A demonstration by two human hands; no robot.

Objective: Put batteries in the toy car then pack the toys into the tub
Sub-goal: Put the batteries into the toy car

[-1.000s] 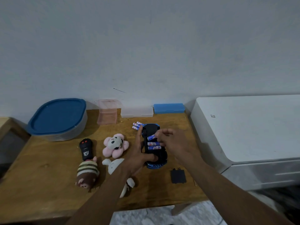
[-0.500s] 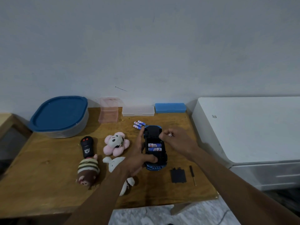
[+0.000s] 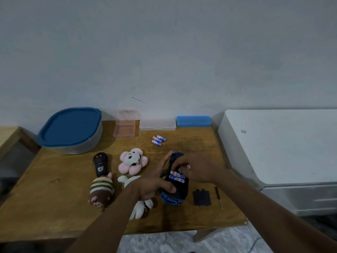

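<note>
Left hand gripped the upturned toy car; two batteries sat beneath the curled right hand, its hold unclear; cover off beside it, toys unpacked, tub lidded well beyond.

Pink box, clear case, blue case

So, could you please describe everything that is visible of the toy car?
The toy car lies upside down on the wooden table, black plastic underside up, blue body showing at its near end. Its battery compartment is open, with two blue-and-white batteries visible inside. The left hand holds it from the left, thumb across the underside. The right hand has its fingertips at the compartment; what they hold is hidden.
</note>
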